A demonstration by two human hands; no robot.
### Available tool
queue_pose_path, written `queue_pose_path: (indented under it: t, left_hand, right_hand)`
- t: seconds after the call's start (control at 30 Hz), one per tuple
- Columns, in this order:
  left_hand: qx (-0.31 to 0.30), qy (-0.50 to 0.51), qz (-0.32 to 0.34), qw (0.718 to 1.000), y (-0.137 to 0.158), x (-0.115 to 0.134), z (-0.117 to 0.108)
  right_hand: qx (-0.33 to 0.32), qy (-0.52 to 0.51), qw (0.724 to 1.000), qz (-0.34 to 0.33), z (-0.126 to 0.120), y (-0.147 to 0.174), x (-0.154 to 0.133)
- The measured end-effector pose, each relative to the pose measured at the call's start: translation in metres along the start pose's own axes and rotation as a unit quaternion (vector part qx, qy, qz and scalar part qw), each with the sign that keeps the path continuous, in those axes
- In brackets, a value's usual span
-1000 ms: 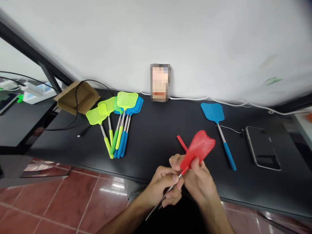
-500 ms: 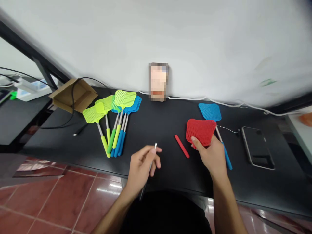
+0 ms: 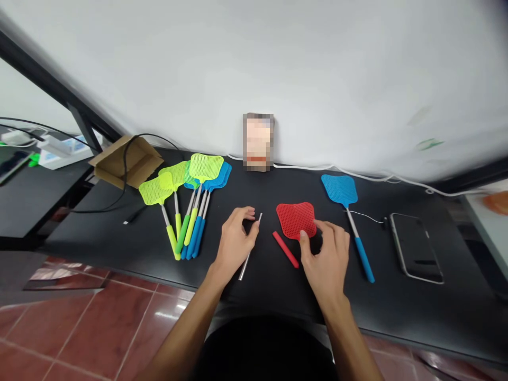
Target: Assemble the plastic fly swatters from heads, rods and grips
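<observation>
So, the red parts aren't joined: mesh head [image 3: 296, 218], metal rod [image 3: 245, 266] and red handle [image 3: 286, 249] sit apart on or just over the black desk [image 3: 254, 193], while the blue swatter [image 3: 352, 222]'s whole. Left hand [image 3: 236, 235]'s got fingers well parted by the rod, right hand [image 3: 327, 259]'s half spread, touching the mesh head, can't tell if gripping

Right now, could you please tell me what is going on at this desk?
A person's right hand touches a red swatter head, and the left hand is at a metal rod. A red handle lies between the hands, apart from both. A blue swatter lies to the right, with more swatters bunched on the left.
</observation>
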State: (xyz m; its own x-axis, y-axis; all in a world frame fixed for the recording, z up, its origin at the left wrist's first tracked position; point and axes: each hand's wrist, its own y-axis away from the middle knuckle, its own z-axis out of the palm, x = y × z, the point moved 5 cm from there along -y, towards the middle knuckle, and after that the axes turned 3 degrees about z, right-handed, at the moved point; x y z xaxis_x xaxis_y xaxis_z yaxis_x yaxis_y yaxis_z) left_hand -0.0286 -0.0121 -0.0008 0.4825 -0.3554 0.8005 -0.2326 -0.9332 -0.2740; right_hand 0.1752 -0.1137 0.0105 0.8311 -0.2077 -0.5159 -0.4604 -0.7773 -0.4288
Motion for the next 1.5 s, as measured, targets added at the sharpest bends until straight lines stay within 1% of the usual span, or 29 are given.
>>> queue_pose_path:
  t: [0.13,0.27,0.37,0.47,0.53,0.6,0.7,0.8,0.9,1.0,1.07,1.13,1.2,1.27,1.33,1.43,1.5]
  left_hand:
    - [0.003,-0.011,-0.001,1.000,0.006,0.006,-0.005]
    - [0.007,-0.084,0.014,0.996,0.013,0.013,-0.008]
    - [-0.035,-0.146,0.019,0.988,0.014,0.014,-0.002]
    - [-0.091,-0.221,0.025,0.971,0.014,0.015,0.005]
    - [-0.110,-0.249,0.015,0.962,0.012,0.016,0.007]
    - [-0.115,-0.253,0.005,0.961,0.009,0.017,0.008]
    - [-0.118,-0.230,-0.002,0.966,0.002,0.017,0.009]
    - [-0.121,-0.178,-0.014,0.976,-0.007,0.016,0.008]
    - [-0.120,-0.097,-0.030,0.988,-0.018,0.013,0.003]
    - [-0.116,0.017,-0.054,0.992,-0.031,0.011,-0.001]
    - [-0.103,0.109,-0.079,0.985,-0.040,0.010,0.000]
    - [-0.072,0.206,-0.109,0.970,-0.048,0.009,0.004]
    - [-0.032,0.295,-0.135,0.945,-0.055,0.007,0.011]
    - [0.000,0.369,-0.153,0.917,-0.060,0.004,0.019]
    - [0.017,0.424,-0.168,0.890,-0.063,-0.001,0.026]
    - [0.028,0.483,-0.191,0.854,-0.066,-0.010,0.030]
    - [0.034,0.512,-0.205,0.833,-0.068,-0.014,0.029]
  right_hand:
    - [-0.021,-0.069,0.995,-0.074,-0.001,0.002,-0.007]
    - [-0.083,-0.100,0.982,-0.140,0.003,0.006,-0.017]
    - [-0.133,-0.100,0.966,-0.200,0.008,0.012,-0.027]
    - [-0.170,-0.078,0.949,-0.255,0.014,0.019,-0.036]
    - [-0.195,-0.053,0.940,-0.275,0.020,0.024,-0.041]
    - [-0.213,-0.036,0.936,-0.279,0.025,0.027,-0.045]
    - [-0.207,-0.031,0.943,-0.259,0.028,0.029,-0.049]
    - [-0.178,-0.032,0.953,-0.242,0.024,0.025,-0.050]
    - [-0.147,-0.045,0.962,-0.225,0.015,0.014,-0.045]
    - [-0.138,-0.111,0.969,-0.172,0.005,-0.009,-0.036]
    - [-0.144,-0.147,0.968,-0.141,0.003,-0.026,-0.031]
    - [-0.146,-0.163,0.967,-0.129,0.003,-0.039,-0.029]
    - [-0.137,-0.180,0.967,-0.115,0.004,-0.046,-0.028]
    - [-0.113,-0.192,0.970,-0.098,0.005,-0.045,-0.025]
    - [-0.079,-0.205,0.971,-0.095,0.004,-0.041,-0.022]
    - [-0.037,-0.222,0.965,-0.138,0.000,-0.034,-0.021]
    - [-0.025,-0.224,0.960,-0.164,-0.003,-0.033,-0.021]
